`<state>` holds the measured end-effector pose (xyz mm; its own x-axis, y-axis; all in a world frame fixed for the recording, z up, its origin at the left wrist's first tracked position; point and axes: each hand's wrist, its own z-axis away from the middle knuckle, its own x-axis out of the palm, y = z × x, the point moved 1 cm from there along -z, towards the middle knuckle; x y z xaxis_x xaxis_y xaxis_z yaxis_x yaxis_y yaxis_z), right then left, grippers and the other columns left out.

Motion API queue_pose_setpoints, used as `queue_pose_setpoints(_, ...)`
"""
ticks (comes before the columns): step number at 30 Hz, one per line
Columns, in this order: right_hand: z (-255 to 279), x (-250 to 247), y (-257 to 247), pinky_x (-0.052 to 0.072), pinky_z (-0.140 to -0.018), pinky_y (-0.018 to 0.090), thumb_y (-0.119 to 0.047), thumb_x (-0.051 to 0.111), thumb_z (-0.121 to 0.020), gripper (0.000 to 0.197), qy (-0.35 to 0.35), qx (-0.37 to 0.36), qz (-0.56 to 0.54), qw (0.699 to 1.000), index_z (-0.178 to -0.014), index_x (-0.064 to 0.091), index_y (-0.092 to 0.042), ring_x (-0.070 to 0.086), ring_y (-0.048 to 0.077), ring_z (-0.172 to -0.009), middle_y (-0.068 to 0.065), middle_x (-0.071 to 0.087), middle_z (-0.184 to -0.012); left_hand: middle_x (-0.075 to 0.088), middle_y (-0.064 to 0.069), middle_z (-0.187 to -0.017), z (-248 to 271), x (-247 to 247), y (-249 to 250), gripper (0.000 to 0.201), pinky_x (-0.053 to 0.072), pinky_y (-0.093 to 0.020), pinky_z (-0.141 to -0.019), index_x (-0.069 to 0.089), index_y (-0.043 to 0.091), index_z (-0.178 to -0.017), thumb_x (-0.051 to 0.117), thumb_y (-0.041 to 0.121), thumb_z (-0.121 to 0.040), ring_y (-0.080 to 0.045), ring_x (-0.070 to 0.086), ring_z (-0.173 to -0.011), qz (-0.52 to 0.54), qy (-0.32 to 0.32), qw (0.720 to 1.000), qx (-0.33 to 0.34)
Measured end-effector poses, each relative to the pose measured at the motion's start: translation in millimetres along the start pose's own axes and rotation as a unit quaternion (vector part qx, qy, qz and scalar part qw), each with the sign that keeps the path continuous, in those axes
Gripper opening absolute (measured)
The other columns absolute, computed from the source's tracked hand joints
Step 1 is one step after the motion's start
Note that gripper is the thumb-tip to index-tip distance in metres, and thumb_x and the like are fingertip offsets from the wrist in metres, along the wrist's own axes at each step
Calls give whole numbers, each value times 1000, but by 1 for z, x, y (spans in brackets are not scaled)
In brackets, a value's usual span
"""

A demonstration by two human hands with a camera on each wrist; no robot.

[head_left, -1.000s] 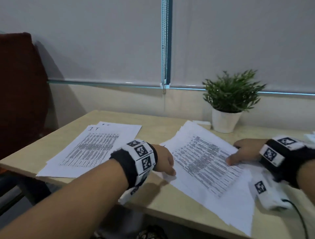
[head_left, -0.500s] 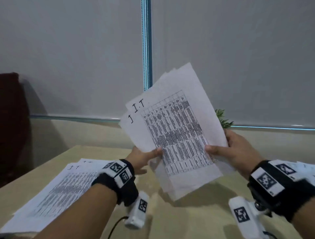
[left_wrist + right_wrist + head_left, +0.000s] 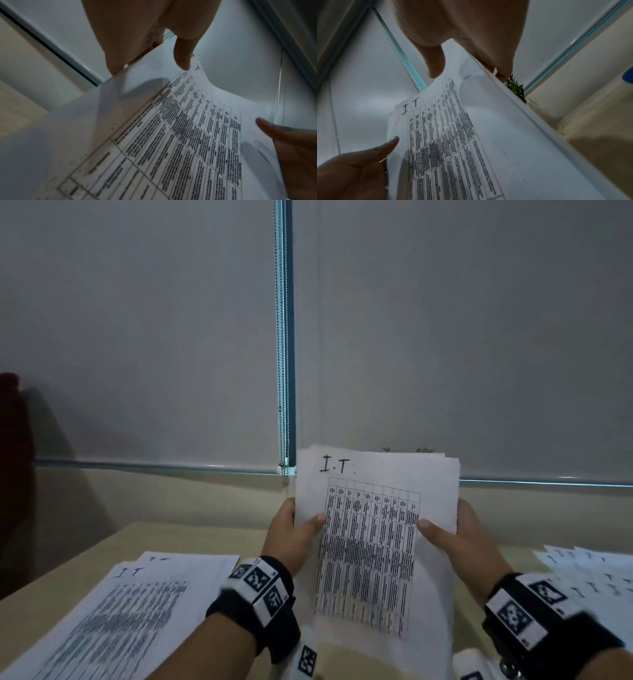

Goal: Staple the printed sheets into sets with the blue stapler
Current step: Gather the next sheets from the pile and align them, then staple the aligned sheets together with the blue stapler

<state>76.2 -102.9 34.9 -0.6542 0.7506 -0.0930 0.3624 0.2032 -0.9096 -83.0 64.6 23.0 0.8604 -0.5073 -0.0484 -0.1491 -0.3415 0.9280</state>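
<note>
**Two hands squared up one bunch of papers**

Both hands held one bunch of printed sheets (image 3: pixel 375 542) upright above the desk (image 3: pixel 191 537). The left hand (image 3: pixel 291 534) gripped the left edge, thumb on the front and fingers curled behind. The right hand (image 3: pixel 455 537) gripped the right edge the same way. At the top, the sheet edges did not line up yet; a few stuck out at the corners.

So the step looked like tidying the bunch so all the edges match. The next move would likely be to tap the bunch on the desk until it is even, then pinch one top corner and reach for the stapler. A bit of something blue (image 3: pixel 627 75) showed at the right edge of the right wrist view. It may have been the stapler, but I could not tell.

More printed sheets (image 3: pixel 113 618) lay in a pile near the left edge of the desk. Other sheets (image 3: pixel 589 573) were spread at its right edge. Behind the desk hung a grey window blind (image 3: pixel 137 337) with a bead chain (image 3: pixel 281 354). A green plant (image 3: pixel 516 88) peeked out behind the held papers.
</note>
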Motion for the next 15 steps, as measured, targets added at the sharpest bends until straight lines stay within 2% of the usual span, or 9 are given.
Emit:
queue_pose_setpoints(1,-1,0,4,45,-99,50,-20,69,-83,49,-3,7,9,1000,-126,46,-22,59,24,-111,-2,62,-118,66,-2,-107,2,2,-1,15,50,-37,-91,55,20,-103,56,10,-92,-21,62,-102,-8,1,1000,-2)
queue_pose_setpoints(3,-4,-1,6,44,-100,50,-5,58,-90,41,-6,3,15,1000,-123,45,-26,59,23,-108,-4,62,-114,66,-2,-106,3,5,2,19,50,-37,-90,55,20,-105,50,6,-94,-21,62,-101,-9,3,1000,0)
queue_pose_setpoints(6,-9,-3,-3,47,-94,43,-3,59,-88,38,30,-13,-20,999,-118,42,-21,60,16,-98,-4,61,-108,66,1,-105,0,5,8,16,52,-35,-87,54,25,-98,53,10,-93,-15,64,-98,18,1,1000,11)
queue_pose_setpoints(8,-9,-4,-5,46,-91,37,-4,58,-89,37,39,-4,-28,999,-118,41,-21,59,17,-100,-2,60,-111,66,4,-105,-1,6,8,9,51,-37,-90,54,26,-99,53,19,-94,-13,63,-98,9,0,1000,19)
queue_pose_setpoints(10,-5,-3,-5,46,-85,34,-3,53,-91,33,12,16,-21,1000,-116,45,-23,59,15,-101,-5,61,-108,67,1,-106,0,10,6,11,48,-44,-95,56,22,-103,50,25,-96,-17,63,-101,-12,5,1000,21)
queue_pose_setpoints(12,-6,-5,-2,47,-80,33,2,49,-90,33,-6,44,2,999,-113,48,-22,59,14,-96,-4,63,-105,67,-2,-109,2,14,5,22,47,-48,-96,56,16,-111,48,30,-96,-21,62,-104,-24,12,1000,15)
queue_pose_setpoints(14,-14,-16,3,46,-80,37,2,47,-88,32,28,47,55,997,-112,48,-20,59,18,-94,0,62,-104,64,-10,-115,3,17,5,34,46,-50,-96,53,12,-116,47,38,-94,-26,60,-109,-33,15,999,10)
queue_pose_setpoints(15,-23,-28,7,45,-81,37,-1,47,-88,31,59,49,122,990,-113,48,-20,58,22,-95,2,62,-105,63,-13,-114,4,19,9,32,47,-49,-95,52,10,-114,47,36,-95,-28,60,-107,-36,14,999,14)
